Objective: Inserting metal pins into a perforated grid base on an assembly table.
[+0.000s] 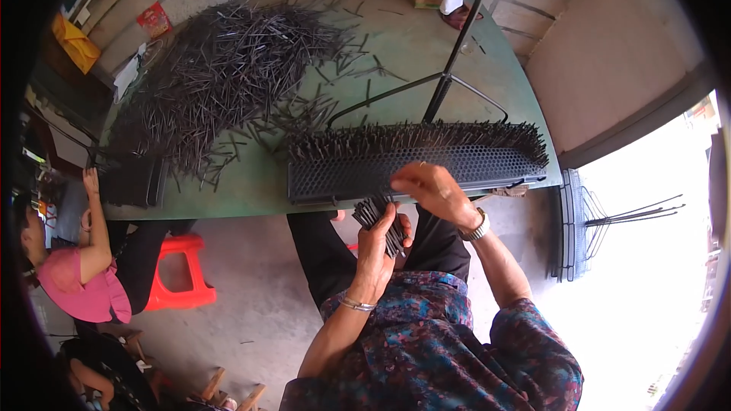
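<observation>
My left hand [373, 250] is wrapped round a bundle of thin dark rods [370, 213], held just below the table's near edge. My right hand [435, 192] hovers beside it, over the near side of a black perforated rack [343, 173]. Its fingers are pinched together; anything between them is too small to make out. Rows of upright dark rods [426, 135] fill the holes along the rack's far side, while the holes nearer me show bare. A large loose heap of similar rods [236, 61] covers the table's left half.
A metal stand [436, 99] rises behind the rack on the green table [403, 30]. Left, a person in pink [80, 278] works near a dark rack [133, 183] and a red stool [181, 274]. Another rack with long rods [571, 224] stands on the right.
</observation>
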`<state>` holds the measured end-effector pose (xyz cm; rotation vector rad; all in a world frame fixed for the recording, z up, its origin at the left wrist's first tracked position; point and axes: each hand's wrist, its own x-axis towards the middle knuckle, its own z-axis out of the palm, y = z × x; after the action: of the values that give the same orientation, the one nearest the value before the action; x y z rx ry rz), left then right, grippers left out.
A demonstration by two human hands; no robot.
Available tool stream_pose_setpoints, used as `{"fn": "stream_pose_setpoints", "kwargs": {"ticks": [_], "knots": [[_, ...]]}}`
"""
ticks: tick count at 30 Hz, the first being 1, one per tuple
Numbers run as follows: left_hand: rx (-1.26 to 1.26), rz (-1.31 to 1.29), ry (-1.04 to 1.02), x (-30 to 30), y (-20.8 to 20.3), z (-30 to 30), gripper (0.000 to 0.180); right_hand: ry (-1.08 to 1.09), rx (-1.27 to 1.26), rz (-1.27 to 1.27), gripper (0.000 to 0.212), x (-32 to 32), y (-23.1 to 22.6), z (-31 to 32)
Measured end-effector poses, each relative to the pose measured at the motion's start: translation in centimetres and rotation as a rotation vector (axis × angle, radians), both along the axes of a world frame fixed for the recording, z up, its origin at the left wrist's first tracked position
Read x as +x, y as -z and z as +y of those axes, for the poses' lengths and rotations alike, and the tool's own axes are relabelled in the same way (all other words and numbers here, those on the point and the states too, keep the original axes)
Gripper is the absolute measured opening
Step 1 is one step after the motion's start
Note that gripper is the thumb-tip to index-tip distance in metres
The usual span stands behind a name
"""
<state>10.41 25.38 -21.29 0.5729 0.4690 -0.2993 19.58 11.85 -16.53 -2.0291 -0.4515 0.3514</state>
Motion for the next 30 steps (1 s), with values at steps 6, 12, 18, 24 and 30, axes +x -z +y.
{"fn": "stream_pose_setpoints", "kwargs": {"ticks": [6,12,18,24,30], "knots": [[0.059,0.033,0.016,0.3,-1.1,-1.0,0.023,-0.053,0.083,-0.002,0.018,-0.7,0.1,-1.3],[0.019,0.121,-0.052,2.6,0.2,-0.8,0.018,0.29,0.1,-0.127,0.008,-0.1,-1.4,-0.8],[-0.018,0.176,0.01,2.9,0.6,-2.6,0.017,0.434,0.037,-0.678,0.01,3.7,1.6,0.0],[-0.008,0.146,-0.006,2.5,1.6,-2.2,0.017,0.371,-0.013,-0.627,0.01,4.1,3.6,0.4],[0.0,0.119,-0.047,2.4,1.0,-1.8,0.017,0.276,-0.228,-0.737,0.01,4.3,2.1,1.0]]}}
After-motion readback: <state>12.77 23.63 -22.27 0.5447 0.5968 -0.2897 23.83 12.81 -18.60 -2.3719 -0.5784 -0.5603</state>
